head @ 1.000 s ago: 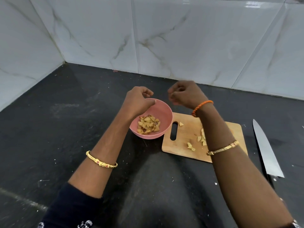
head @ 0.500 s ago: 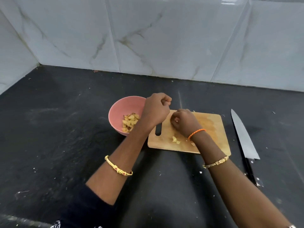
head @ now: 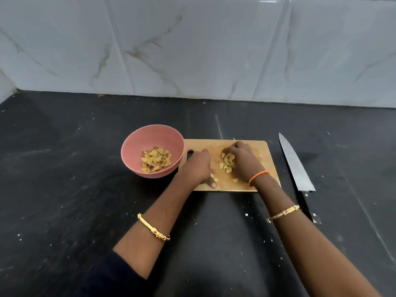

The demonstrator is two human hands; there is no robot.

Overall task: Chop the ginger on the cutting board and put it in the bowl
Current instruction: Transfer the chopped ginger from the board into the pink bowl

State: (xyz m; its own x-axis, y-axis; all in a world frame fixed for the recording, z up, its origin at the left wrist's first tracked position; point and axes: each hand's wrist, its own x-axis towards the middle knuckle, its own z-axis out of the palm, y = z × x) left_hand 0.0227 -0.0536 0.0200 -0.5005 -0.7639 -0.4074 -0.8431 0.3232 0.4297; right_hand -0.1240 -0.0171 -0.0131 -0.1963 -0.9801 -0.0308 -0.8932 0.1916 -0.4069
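A wooden cutting board (head: pixel 264 155) lies on the black counter, with a pink bowl (head: pixel 137 144) touching its left end. Chopped ginger (head: pixel 155 160) fills the bottom of the bowl. More ginger pieces (head: pixel 226 165) lie in a small heap on the board, plus a few loose bits near the front edge. My right hand (head: pixel 243 162) curls round that heap from the right. My left hand (head: pixel 198 168) rests flat on the board's left part, thumb near the front edge, partly covering the handle slot.
A large kitchen knife (head: pixel 296 166) lies on the counter just right of the board, tip pointing away from me. White marble wall tiles (head: pixel 192 50) close off the back. Small crumbs dot the black counter (head: pixel 64 179).
Both hands have come down from above the bowl to the board. The right hand has gathered the scattered ginger into a heap, and the left has flattened onto the board.
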